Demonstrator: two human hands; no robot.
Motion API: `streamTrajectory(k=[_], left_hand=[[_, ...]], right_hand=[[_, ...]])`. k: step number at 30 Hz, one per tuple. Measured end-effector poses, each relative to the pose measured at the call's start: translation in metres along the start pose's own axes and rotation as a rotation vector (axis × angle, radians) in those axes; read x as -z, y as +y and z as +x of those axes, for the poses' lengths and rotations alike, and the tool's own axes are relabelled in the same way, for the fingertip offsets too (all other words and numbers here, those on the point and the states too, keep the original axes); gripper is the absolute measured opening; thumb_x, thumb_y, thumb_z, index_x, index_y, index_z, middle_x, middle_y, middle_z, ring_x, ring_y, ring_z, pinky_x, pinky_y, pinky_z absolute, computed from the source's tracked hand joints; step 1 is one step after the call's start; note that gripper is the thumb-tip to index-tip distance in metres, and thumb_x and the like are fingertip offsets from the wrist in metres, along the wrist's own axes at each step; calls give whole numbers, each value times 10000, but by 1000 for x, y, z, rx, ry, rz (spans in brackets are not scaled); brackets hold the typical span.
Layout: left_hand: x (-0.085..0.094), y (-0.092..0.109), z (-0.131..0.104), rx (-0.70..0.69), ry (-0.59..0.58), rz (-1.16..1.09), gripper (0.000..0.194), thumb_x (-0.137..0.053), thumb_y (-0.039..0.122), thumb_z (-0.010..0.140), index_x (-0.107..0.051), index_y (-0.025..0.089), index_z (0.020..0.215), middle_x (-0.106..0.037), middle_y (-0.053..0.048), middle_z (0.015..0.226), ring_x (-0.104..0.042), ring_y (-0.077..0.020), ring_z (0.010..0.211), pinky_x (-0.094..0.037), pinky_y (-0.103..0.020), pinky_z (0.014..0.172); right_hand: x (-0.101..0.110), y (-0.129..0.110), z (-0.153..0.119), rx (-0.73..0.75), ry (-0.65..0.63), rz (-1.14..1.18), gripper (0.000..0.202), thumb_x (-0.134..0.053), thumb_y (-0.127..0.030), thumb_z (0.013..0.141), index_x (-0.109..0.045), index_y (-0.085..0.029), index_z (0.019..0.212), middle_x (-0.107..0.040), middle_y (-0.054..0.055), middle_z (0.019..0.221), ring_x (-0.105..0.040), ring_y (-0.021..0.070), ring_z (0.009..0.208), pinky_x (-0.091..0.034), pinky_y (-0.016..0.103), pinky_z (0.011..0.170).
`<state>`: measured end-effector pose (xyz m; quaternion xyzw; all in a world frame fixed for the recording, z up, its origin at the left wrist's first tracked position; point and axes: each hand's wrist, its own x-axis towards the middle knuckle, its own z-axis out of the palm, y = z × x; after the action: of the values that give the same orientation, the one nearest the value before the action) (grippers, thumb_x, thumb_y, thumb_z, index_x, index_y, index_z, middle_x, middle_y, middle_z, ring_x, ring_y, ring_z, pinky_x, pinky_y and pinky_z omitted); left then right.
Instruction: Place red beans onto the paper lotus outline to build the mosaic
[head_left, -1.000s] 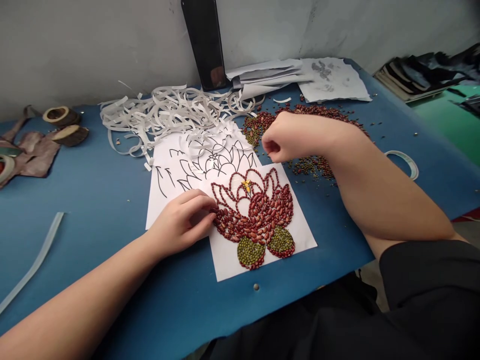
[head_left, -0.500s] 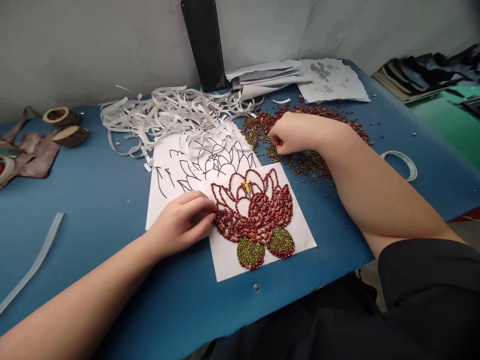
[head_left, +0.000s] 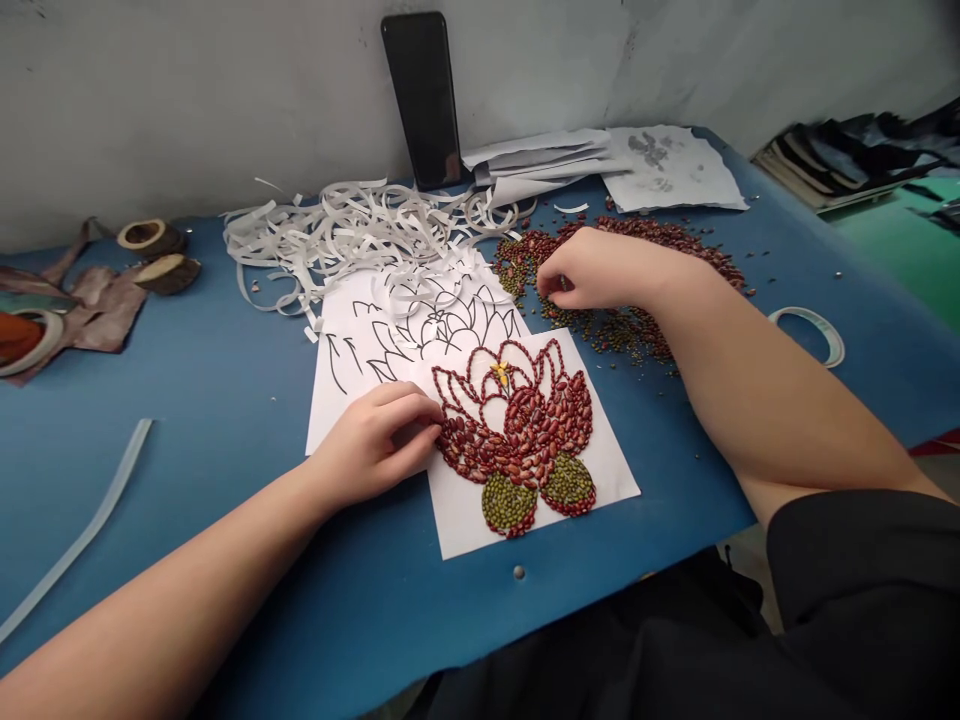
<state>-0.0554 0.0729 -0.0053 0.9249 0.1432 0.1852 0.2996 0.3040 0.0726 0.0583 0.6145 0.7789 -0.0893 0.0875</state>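
Observation:
A white sheet (head_left: 611,470) bears a lotus picture (head_left: 525,430) made of red beans, with two round patches of green mung beans (head_left: 510,502) below and a small yellow centre. Against the picture's left edge rests my left hand (head_left: 386,435), fingers curled and thumb close to the fingertips; whatever they pinch is hidden. My right hand (head_left: 581,270) is over the loose pile of red beans (head_left: 694,245) and mung beans (head_left: 637,335), its fingertips drawn together and pointing down. Anything between those fingertips is too small to make out.
Behind lies a line-drawn lotus sheet (head_left: 337,400), partly covered by curled paper strips (head_left: 337,230). A phone (head_left: 424,100) leans on the wall beside folded papers (head_left: 547,165). A tape roll (head_left: 821,335) lies right; cut wood pieces (head_left: 169,273) and a pale strip (head_left: 97,520) lie left.
The view has shifted slightly, so everything sits a little further right. My right hand's fingers have loosened a little over the beans. The left hand stays at the picture's edge.

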Motion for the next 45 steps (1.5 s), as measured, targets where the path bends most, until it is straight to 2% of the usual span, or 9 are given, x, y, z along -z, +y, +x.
streamTrajectory(k=[5, 10, 16, 22, 27, 31, 35, 40, 45], left_hand=[[0, 0, 0, 2, 0, -4, 117, -540, 180, 1008, -654, 198, 1019, -665, -22, 896, -613, -135, 812, -489, -255, 748], [0, 0, 0, 14, -3, -13, 128, -533, 191, 1010, -660, 196, 1007, -676, -30, 897, -628, -141, 808, -499, -262, 748], [1, 0, 0, 13, -1, -1, 131, -535, 194, 1005, -666, 195, 998, -671, -26, 877, -617, -140, 797, -493, -263, 739], [-1, 0, 1, 6, 3, -2, 148, -521, 207, 1008, -666, 190, 983, -678, -35, 864, -624, -145, 784, -497, -269, 731], [-1, 0, 1, 15, -1, 5, 161, -516, 222, 1012, -668, 191, 974, -692, -46, 874, -638, -156, 801, -502, -278, 742], [0, 1, 1, 17, 1, 10, 163, -517, 223, 1010, -671, 192, 969, -692, -42, 865, -640, -156, 797, -501, -275, 742], [1, 3, 2, 8, 2, 0, 161, -517, 206, 1011, -670, 189, 964, -693, -42, 860, -641, -149, 783, -501, -269, 731], [1, 2, 2, 10, -4, 0, 143, -526, 185, 1009, -664, 186, 975, -701, -46, 875, -638, -149, 796, -501, -275, 738], [1, 1, 1, 17, -7, 3, 138, -527, 191, 1010, -662, 198, 985, -694, -39, 878, -629, -150, 796, -501, -279, 746]], right_hand=[[-9, -4, 11, 38, 32, -47, 245, -555, -205, 905, -788, -197, 977, -763, 77, 976, -673, 236, 923, -471, 370, 816], [-9, -6, 10, 21, 18, -77, 237, -543, -201, 908, -761, -192, 1003, -752, 88, 1064, -670, 250, 968, -482, 376, 831], [-9, -14, 9, -3, -32, -98, 223, -495, -167, 903, -706, -181, 975, -725, 123, 1027, -646, 249, 893, -474, 380, 800], [-19, -8, 8, 19, 28, -41, 214, -487, -207, 929, -699, -189, 942, -702, 124, 979, -628, 245, 837, -455, 383, 753], [-23, -2, 1, 153, 138, 51, 260, -488, -200, 964, -739, -180, 1031, -717, 113, 1051, -639, 227, 940, -481, 370, 867], [-22, -4, 1, 254, 135, 102, 196, -594, -207, 923, -777, -185, 989, -740, 92, 1030, -650, 216, 933, -491, 377, 912], [-25, -6, 8, 252, 124, 96, 204, -566, -173, 919, -770, -179, 915, -737, 84, 967, -648, 209, 900, -493, 372, 892], [-31, -3, 12, 260, 142, 122, 181, -544, -187, 942, -721, -184, 907, -697, 81, 983, -613, 199, 878, -484, 353, 833], [-40, -21, 0, 539, 228, 291, 193, -506, -216, 1010, -680, -192, 930, -675, 66, 968, -602, 174, 874, -492, 315, 813]])
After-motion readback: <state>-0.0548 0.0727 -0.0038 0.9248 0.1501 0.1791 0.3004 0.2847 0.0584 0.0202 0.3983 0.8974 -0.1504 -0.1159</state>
